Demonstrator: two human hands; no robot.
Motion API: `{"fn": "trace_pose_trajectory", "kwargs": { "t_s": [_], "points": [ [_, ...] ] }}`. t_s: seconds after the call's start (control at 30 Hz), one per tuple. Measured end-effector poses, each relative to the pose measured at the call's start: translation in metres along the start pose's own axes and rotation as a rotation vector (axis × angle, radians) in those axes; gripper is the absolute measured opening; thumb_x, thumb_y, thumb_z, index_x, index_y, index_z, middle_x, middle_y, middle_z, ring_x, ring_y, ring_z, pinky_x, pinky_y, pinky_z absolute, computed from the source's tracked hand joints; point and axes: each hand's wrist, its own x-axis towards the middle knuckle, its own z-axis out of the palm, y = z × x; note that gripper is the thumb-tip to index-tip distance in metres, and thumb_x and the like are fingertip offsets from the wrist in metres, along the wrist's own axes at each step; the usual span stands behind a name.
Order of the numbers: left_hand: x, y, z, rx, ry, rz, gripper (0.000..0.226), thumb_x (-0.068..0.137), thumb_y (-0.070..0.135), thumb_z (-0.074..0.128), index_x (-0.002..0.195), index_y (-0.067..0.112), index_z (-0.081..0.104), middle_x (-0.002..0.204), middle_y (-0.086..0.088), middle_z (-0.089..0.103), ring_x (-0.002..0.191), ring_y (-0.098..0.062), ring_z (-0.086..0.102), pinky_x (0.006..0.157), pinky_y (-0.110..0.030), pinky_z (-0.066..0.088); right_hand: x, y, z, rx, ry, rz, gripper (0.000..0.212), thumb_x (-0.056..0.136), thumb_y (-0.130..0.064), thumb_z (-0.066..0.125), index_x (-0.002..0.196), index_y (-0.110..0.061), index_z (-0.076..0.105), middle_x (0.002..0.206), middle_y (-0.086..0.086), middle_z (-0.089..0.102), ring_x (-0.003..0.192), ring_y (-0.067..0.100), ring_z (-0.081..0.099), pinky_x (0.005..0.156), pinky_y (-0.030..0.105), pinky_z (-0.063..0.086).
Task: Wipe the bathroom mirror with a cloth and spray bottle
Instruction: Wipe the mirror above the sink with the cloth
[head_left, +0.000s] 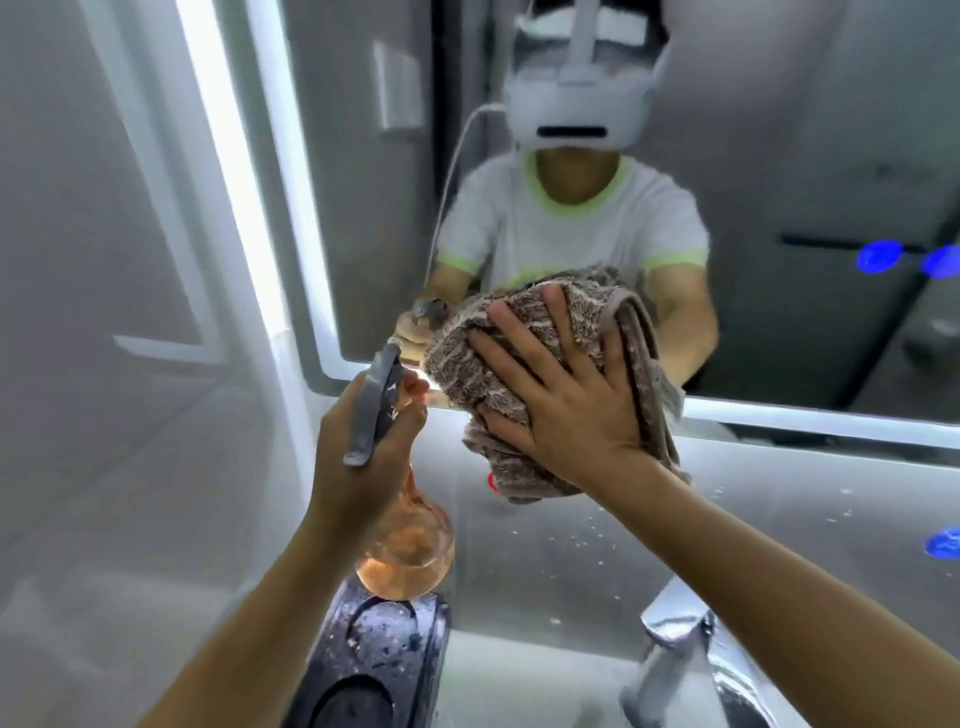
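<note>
Two hands up: cloth (545, 374) on mirror (779, 156), faucet (675, 660) probably below.

My right hand (566, 395) is raised, palm forward, fingers spread flat. My left hand (358, 447) is curled in a closed grip, forearm angled upward.

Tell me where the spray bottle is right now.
The clear, grey-triggered spray bottle is gripped in the left hand, lower centre-left, beside the brown fluffy cloth.

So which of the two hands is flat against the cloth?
The right hand, fingers spread, presses the brown cloth to the mirror. The left hand is curled around the spray bottle.
</note>
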Motion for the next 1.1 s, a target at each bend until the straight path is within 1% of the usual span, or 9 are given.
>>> {"fn": "trace_pose_trajectory", "kwargs": {
  "t_s": [0.07, 0.13, 0.2, 0.27, 0.43, 0.53, 0.73, 0.83, 1.1],
  "points": [
    [0.01, -0.007, -0.017, 0.023, 0.039, 0.035, 0.01, 0.073, 0.023, 0.053, 0.078, 0.015, 0.058, 0.073, -0.029, 0.056, 0.063, -0.031, 0.046, 0.057, -0.048, 0.043, 0.018, -0.022, 0.003, 0.012, 0.01, -0.018, 0.063, 0.088, -0.061, 0.034, 0.142, -0.031, 0.029, 0.149, -0.013, 0.02, 0.141, 0.021, -0.014, 0.111, 0.049, -0.003],
    [0.017, -0.014, -0.032, 0.027, 0.072, 0.04, 0.009, 0.073, 0.023, 0.053, 0.077, 0.016, 0.057, 0.064, -0.009, 0.055, 0.061, -0.024, 0.048, 0.055, -0.038, 0.041, 0.034, -0.041, 0.004, 0.035, 0.016, -0.018, 0.062, 0.088, -0.06, 0.034, 0.142, -0.03, 0.029, 0.147, -0.013, 0.019, 0.141, 0.02, -0.013, 0.111, 0.048, -0.005],
    [0.02, -0.02, -0.044, 0.015, 0.113, 0.026, 0.002, 0.072, 0.022, 0.053, 0.073, 0.024, 0.055, 0.058, 0.011, 0.054, 0.056, -0.01, 0.047, 0.054, -0.027, 0.041, 0.047, -0.057, 0.005, 0.057, 0.018, -0.039, 0.062, 0.088, -0.06, 0.034, 0.142, -0.029, 0.031, 0.147, -0.012, 0.021, 0.143, 0.022, -0.002, 0.111, 0.047, -0.007],
    [0.021, -0.026, -0.052, 0.014, 0.175, 0.001, 0.008, 0.071, 0.021, 0.053, 0.066, 0.026, 0.049, 0.049, 0.016, 0.05, 0.049, -0.005, 0.043, 0.048, -0.018, 0.036, 0.059, -0.069, 0.006, 0.072, 0.025, -0.085, 0.063, 0.087, -0.059, 0.038, 0.141, -0.027, 0.033, 0.148, -0.008, 0.029, 0.139, 0.023, 0.014, 0.111, 0.048, -0.004],
    [0.027, -0.027, -0.056, -0.033, 0.21, 0.009, 0.005, 0.071, 0.021, 0.054, 0.068, 0.022, 0.05, 0.051, 0.017, 0.052, 0.049, -0.004, 0.042, 0.048, -0.017, 0.037, 0.073, -0.076, 0.007, 0.107, 0.043, -0.156, 0.062, 0.087, -0.056, 0.041, 0.14, -0.024, 0.036, 0.146, -0.004, 0.037, 0.136, 0.023, 0.021, 0.11, 0.049, 0.0],
    [0.028, -0.025, -0.055, -0.021, 0.182, 0.062, 0.01, 0.074, 0.021, 0.054, 0.067, 0.024, 0.047, 0.052, 0.017, 0.053, 0.049, -0.004, 0.043, 0.047, -0.017, 0.037, 0.083, -0.063, 0.005, 0.148, 0.044, -0.283, 0.058, 0.089, -0.05, 0.038, 0.139, -0.021, 0.039, 0.145, -0.001, 0.038, 0.137, 0.023, 0.025, 0.111, 0.048, 0.002],
    [0.038, -0.01, -0.048, -0.092, 0.225, 0.084, 0.017, 0.082, 0.013, 0.059, 0.073, 0.024, 0.051, 0.06, 0.005, 0.047, 0.054, -0.003, 0.047, 0.047, -0.011, 0.039, 0.118, -0.038, -0.006, 0.192, 0.018, -0.466, 0.055, 0.089, -0.044, 0.036, 0.137, -0.018, 0.043, 0.144, 0.003, 0.041, 0.135, 0.027, 0.034, 0.111, 0.047, 0.001],
    [0.045, 0.002, -0.05, -0.085, 0.209, 0.119, 0.02, 0.081, 0.016, 0.058, 0.068, 0.026, 0.047, 0.051, 0.013, 0.048, 0.049, -0.002, 0.045, 0.047, -0.009, 0.035, 0.14, -0.023, -0.014, 0.174, 0.021, -0.512, 0.054, 0.091, -0.044, 0.031, 0.136, -0.018, 0.044, 0.143, 0.003, 0.042, 0.134, 0.028, 0.035, 0.111, 0.047, 0.004],
    [0.049, 0.03, -0.06, -0.075, 0.233, 0.216, 0.019, 0.08, 0.028, 0.052, 0.066, 0.027, 0.039, 0.044, 0.019, 0.043, 0.046, -0.004, 0.043, 0.046, -0.006, 0.031, 0.201, 0.003, -0.039, 0.1, 0.104, -0.394, 0.058, 0.087, -0.049, 0.034, 0.135, -0.019, 0.045, 0.142, 0.003, 0.043, 0.134, 0.031, 0.034, 0.108, 0.048, 0.006]
  ]
}}
